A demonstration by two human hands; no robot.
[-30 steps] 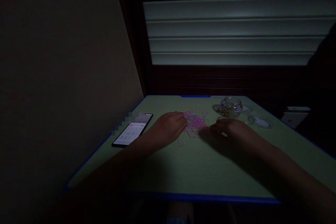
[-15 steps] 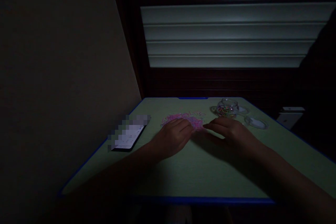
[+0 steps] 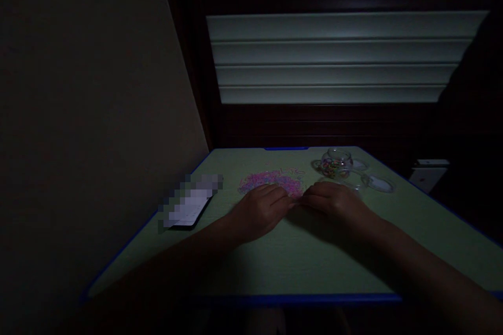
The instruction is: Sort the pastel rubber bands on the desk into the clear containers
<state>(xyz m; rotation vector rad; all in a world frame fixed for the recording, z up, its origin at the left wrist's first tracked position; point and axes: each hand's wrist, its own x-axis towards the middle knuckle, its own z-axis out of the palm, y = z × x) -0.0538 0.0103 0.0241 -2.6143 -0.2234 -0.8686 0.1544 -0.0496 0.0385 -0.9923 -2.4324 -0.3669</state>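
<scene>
A loose pile of small pink and purple bands (image 3: 271, 178), resembling tiny rubber bands, lies mid-table. At its near edge is my left hand (image 3: 263, 209), fingers bent and pressed together. My right hand (image 3: 334, 199) is closed in a pinch just to the right, its fingertips meeting or almost meeting the left ones. Anything between the fingers is too small and dark to make out. Behind my right hand stands a clear round jar (image 3: 336, 162) holding multicoloured bands. Another clear container (image 3: 353, 180) lies in front of it, partly hidden by that hand.
A phone (image 3: 190, 207) with a lit screen rests on the left of the pale green table (image 3: 243, 272), whose edge is blue. Round clear lids (image 3: 381, 183) lie at the right. A wall rises on the left; a white box (image 3: 428, 175) is beyond the right edge.
My right hand has moved left and slightly down, bringing its fingertips to my left hand's. The left hand has shifted slightly down and right, uncovering more of the pile. The view has tilted slightly.
</scene>
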